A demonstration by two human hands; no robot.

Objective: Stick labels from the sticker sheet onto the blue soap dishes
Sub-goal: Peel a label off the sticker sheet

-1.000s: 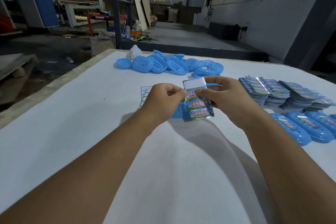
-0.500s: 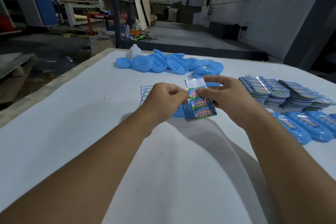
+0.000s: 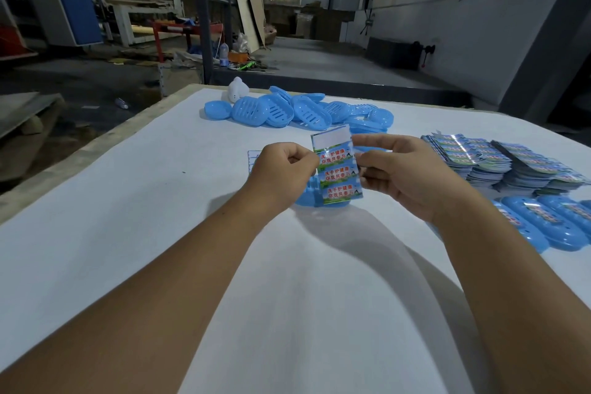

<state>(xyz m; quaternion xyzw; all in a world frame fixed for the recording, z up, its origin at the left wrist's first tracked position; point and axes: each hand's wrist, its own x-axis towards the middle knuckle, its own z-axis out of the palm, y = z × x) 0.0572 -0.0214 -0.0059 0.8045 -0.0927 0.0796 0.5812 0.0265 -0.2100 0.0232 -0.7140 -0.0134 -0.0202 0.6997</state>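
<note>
Both hands mid-frame: left hand [image 3: 281, 166] & right hand [image 3: 399, 169] pinch sticker sheet [image 3: 337, 166], top slot peeled, 3 labels left; a blue dish beneath. Labelled dishes [image 3: 543, 221] lower right, bare pile [image 3: 297, 110] upper centre: lots left

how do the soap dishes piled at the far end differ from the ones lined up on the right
The far pile of soap dishes lies jumbled and overlapping, while the right-hand row of soap dishes sits side by side in order. The far pile shows slotted faces with no labels; the right-hand row shows smooth domed tops, each carrying a printed label. The far pile lies beyond both hands; the right-hand row lies below the stacks of sticker sheets. Both groups are the same blue plastic on the white table.
</note>
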